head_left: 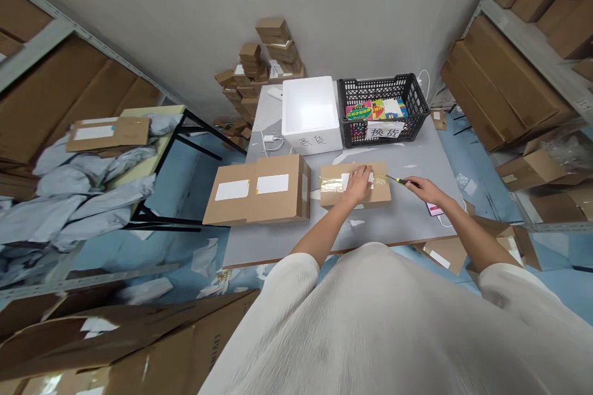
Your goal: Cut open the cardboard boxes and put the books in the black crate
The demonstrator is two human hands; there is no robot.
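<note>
1. Brown cardboard carton (pixel 380 194), gold-taped and labelled, lay on the grey table (pixel 412 228), on the near side of the black plastic crate (pixel 411 131).
2. Left hand (pixel 359 184) rested on its top, fingers extended over the white label, grasping nothing. Right hand (pixel 424 189) had its fingers closed round a slim black-and-yellow tool (pixel 399 181), probably a cutter; tip close to the carton's right end. Contact could not be confirmed.
3. Progress: no raised flap and no contents were visible. Judged an early stage for this carton, with the tape apparently intact where visible; the part under the hand was hidden.
4. Two labelled cartons, the nearer-to-centre one (pixel 278 207) and the outer one (pixel 226 210), sat closed at left; the outer one overhung the table's left edge.
5. Room: a strip of tabletop separated the taped carton from the near edge. To the right, the phone (pixel 434 209) and its cable lay near the table's edge, below the right hand. Crate and white foam box (pixel 333 143) limited reach at the back.
</note>
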